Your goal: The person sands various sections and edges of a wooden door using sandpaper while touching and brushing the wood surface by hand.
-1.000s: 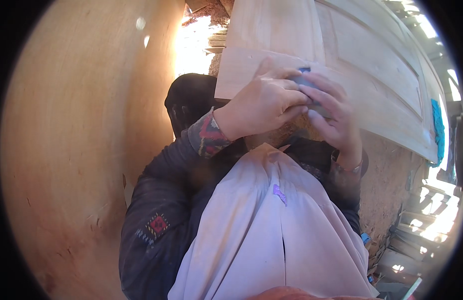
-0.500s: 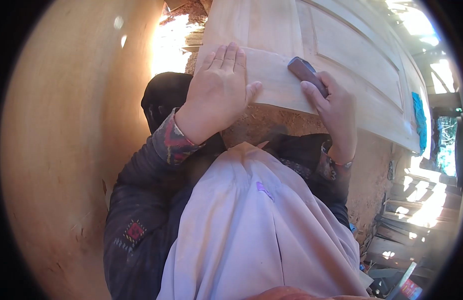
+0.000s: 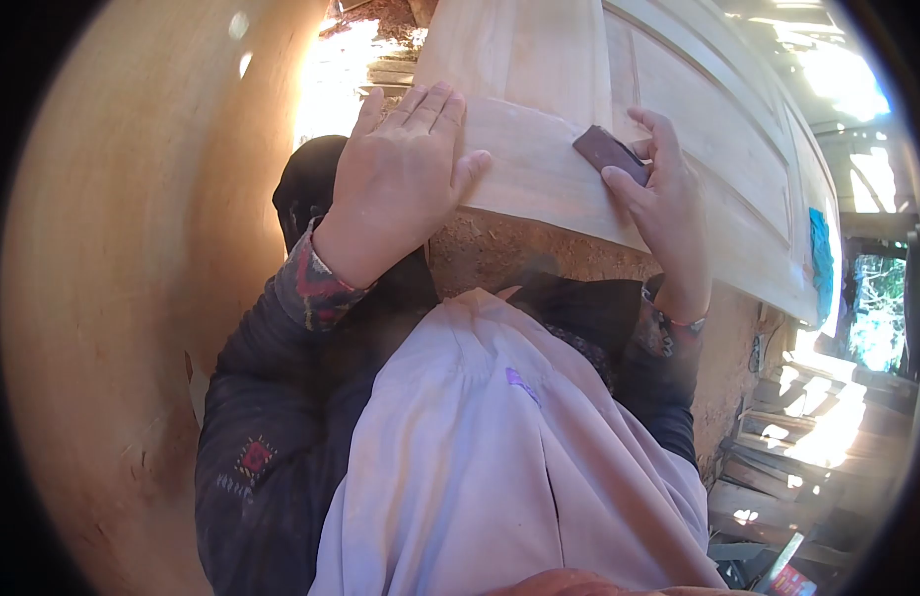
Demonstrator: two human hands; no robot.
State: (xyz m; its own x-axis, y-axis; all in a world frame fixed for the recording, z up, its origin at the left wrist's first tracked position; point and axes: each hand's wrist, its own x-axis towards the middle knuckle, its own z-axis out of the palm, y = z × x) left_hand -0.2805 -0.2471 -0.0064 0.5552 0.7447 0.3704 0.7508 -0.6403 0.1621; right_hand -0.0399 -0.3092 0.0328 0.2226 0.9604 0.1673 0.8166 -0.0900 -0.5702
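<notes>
My left hand lies flat on the near left corner of a pale wooden panel door, fingers stretched out and holding nothing. In my right hand is a small dark brown block, gripped between thumb and fingers at its right end. The block is over the door's near edge strip; whether it touches the wood I cannot tell. Both hands are apart from each other.
A large smooth wooden panel stands along the left side. A turquoise cloth hangs at the door's right end. Wooden slats lie on the ground at the lower right, near a container with a red label.
My hands were together over the door and have come apart. My left hand moved left and flattened on the wood. The block, mostly hidden before, now shows in my right hand, turned slightly.
</notes>
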